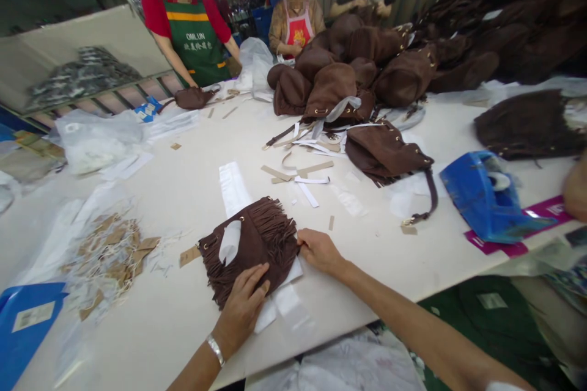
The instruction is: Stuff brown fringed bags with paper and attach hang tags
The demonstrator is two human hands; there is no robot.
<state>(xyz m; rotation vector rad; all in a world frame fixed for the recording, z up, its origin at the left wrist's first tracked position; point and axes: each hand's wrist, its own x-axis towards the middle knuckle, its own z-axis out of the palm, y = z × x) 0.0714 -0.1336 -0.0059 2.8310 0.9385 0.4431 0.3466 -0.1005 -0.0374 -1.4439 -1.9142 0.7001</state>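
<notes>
A brown fringed bag (pixel 247 229) lies on the white table in front of me, with rows of fringe and small metal eyelets along its top. A strip of white paper or tissue (pixel 230 243) pokes out of it. My left hand (pixel 243 302) rests with fingers stretched out over the bag's near side. At the bag's right edge, my right hand (pixel 321 250) has its fingers pinched on the fringe or edge; the exact grip is partly hidden. A brown cardboard tag (pixel 189 255) sticks out at the bag's left. White sheets (pixel 291 308) lie partly under the bag.
A heap of strung brown tags (pixel 114 250) and a blue bin (pixel 30 324) are at left. Brown bags (pixel 332 91) are piled at the back. Another blue box (pixel 481 195) sits right. Paper strips (pixel 298 174) lie mid-table. Several co-workers stand across the table.
</notes>
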